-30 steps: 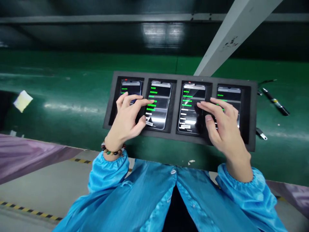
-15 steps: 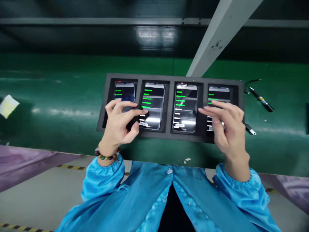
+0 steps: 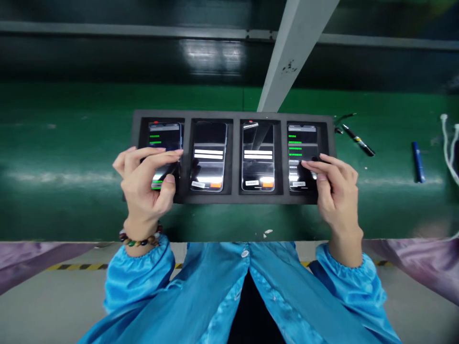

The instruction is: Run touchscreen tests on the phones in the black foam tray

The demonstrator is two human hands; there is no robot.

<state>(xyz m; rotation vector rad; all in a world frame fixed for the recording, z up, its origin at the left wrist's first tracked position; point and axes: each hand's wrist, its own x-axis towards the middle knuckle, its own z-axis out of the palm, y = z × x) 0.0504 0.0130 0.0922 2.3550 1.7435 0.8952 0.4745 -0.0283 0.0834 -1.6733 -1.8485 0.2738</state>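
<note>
A dark foam tray [image 3: 235, 157] lies on the green bench with several smartphones, one in each slot. Over the leftmost smartphone [image 3: 165, 136], my left hand [image 3: 147, 179] is open, fingers stretched to the right and hiding much of its screen. Beside it, a smartphone [image 3: 209, 167] shows white bars and an orange patch. The same layout appears on the third smartphone [image 3: 258, 167]. My right hand [image 3: 335, 186] is open with nothing in it, its index fingertip at the screen of the rightmost smartphone [image 3: 301, 145], which lists green and white lines.
Right of the tray lie a black pen-like tool [image 3: 358, 140] and a blue pen [image 3: 418, 162]. A white cable [image 3: 448, 148] lies at the far right. A grey post [image 3: 292, 57] rises behind the tray. Pinkish cloth [image 3: 419, 263] shows at both sides.
The two middle phones switched from text lists to screens with white bars and an orange patch. My left hand moved off the second phone to the leftmost one. The view shifted right.
</note>
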